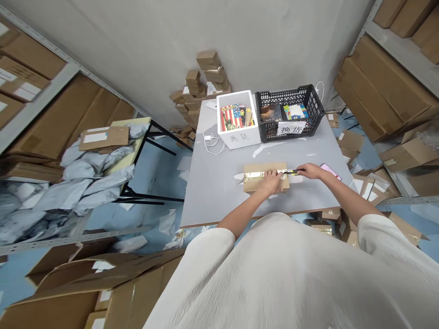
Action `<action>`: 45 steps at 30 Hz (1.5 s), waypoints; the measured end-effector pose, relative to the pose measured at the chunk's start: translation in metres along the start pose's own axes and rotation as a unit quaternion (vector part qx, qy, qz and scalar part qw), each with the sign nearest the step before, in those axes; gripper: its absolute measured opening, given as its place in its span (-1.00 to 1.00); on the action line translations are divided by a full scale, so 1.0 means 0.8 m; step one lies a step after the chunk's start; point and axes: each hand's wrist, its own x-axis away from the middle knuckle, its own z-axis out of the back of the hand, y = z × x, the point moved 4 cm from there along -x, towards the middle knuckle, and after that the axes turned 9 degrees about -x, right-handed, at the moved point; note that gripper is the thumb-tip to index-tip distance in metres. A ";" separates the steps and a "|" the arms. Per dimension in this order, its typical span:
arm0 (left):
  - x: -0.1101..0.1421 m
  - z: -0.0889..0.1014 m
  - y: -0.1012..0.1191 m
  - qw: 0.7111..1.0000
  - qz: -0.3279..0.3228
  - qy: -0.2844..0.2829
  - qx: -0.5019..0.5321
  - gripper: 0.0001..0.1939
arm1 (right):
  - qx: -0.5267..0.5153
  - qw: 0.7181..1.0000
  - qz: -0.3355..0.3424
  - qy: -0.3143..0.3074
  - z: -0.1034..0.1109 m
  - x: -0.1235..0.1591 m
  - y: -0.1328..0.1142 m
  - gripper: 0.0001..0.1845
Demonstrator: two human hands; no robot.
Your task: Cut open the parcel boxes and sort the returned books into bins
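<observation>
On the grey table (212, 192) lies a taped brown cardboard box (253, 183), with shiny clear tape running along its top. My left hand (271, 182) rests on the box top, fingers spread over the tape, thumb toward the box's right end. At that right end, my right hand (309, 171) is closed around a dark utility knife (292, 172). The knife points left, its tip at the box's edge near my left thumb; how deep the blade sits cannot be made out. A phone (331, 171) lies just right of my right hand.
At the table's back stand a white foam box (238, 138) of books and a black plastic crate (262, 130) with books. A charger with a white cable (208, 137) lies left of them. Grey parcels (82, 169) cover a side table; cartons (387, 87) fill shelves on both sides.
</observation>
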 end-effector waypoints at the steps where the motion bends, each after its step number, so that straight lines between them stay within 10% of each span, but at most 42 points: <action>1: 0.000 0.000 0.000 1.000 0.003 0.001 -0.001 -0.20 | -0.006 1.000 -0.001 -0.005 -0.002 -0.003 -0.001 -0.66; 8: 0.003 0.005 -0.001 1.000 -0.001 -0.001 0.007 -0.21 | -0.139 0.982 -0.056 -0.118 -0.017 0.022 0.001 -0.56; 19: 0.005 0.027 -0.017 0.996 0.021 0.065 0.049 -0.40 | -0.230 0.969 -0.090 0.027 -0.001 0.065 0.013 -0.46; 30: -0.024 0.005 -0.051 0.994 0.064 0.070 0.051 -0.29 | -0.045 0.993 0.048 0.103 -0.031 0.066 -0.012 -0.61; 45: -0.010 -0.023 -0.050 0.992 0.060 0.108 0.006 -0.29 | 0.091 0.986 0.042 0.134 -0.053 0.063 -0.018 -0.54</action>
